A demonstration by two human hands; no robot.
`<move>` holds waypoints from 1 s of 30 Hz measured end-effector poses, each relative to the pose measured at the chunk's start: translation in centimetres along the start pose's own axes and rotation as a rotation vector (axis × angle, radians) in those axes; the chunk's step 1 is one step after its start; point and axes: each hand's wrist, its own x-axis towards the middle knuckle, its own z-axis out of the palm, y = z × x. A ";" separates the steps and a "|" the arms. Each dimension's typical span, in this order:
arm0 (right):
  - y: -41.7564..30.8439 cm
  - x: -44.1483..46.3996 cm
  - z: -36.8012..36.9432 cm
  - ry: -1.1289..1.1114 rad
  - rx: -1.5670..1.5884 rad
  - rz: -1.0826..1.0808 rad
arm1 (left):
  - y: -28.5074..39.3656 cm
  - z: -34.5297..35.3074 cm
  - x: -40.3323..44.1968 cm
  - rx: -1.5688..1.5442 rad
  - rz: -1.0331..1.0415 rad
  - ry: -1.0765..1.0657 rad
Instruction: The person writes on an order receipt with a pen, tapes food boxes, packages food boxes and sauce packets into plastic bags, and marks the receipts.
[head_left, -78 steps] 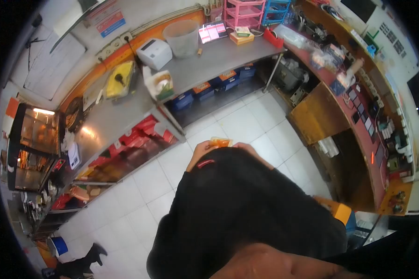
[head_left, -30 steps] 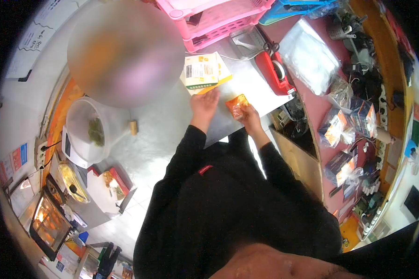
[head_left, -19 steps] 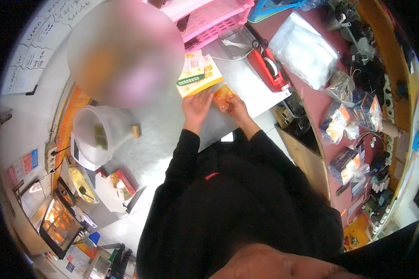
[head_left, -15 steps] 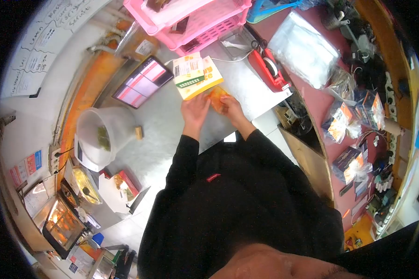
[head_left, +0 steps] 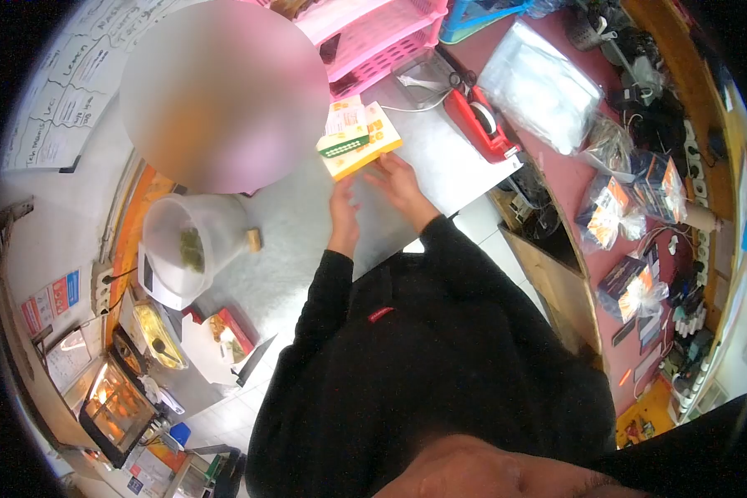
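A yellow-and-white box (head_left: 383, 135) lies on the grey metal table, and a smaller green-and-white box (head_left: 344, 145) sits on top of it with a printed paper slip (head_left: 345, 120). My right hand (head_left: 401, 184) is at the near edge of the yellow box, fingers stretched out; whether they touch it I cannot tell. To its left, my left hand (head_left: 344, 217) is open just below the box's near corner. Neither hand shows anything held. The orange item from before is out of sight.
A red tape dispenser (head_left: 480, 124) stands at the right. Clear plastic bags (head_left: 542, 90) lie on the reddish table. Pink trays (head_left: 390, 51) are behind the boxes. At left are a translucent bucket (head_left: 195, 241) and an open red-edged food box (head_left: 224, 336). A blurred round patch hides the upper left.
The orange item between my hands is no longer visible. My hands have moved apart from each other and opened. A blurred patch now covers the tablet.
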 end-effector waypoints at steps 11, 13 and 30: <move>-4.4 -21.5 -11.5 -0.449 -1.475 0.479 | -4.5 -10.6 -3.2 0.236 0.145 -0.060; -6.5 -19.0 -10.9 -0.443 -2.210 0.683 | -4.0 -10.1 0.0 0.076 0.299 0.073; 0.5 -0.1 -1.6 0.006 -0.997 -0.403 | -0.6 -5.6 6.4 0.388 0.619 -0.005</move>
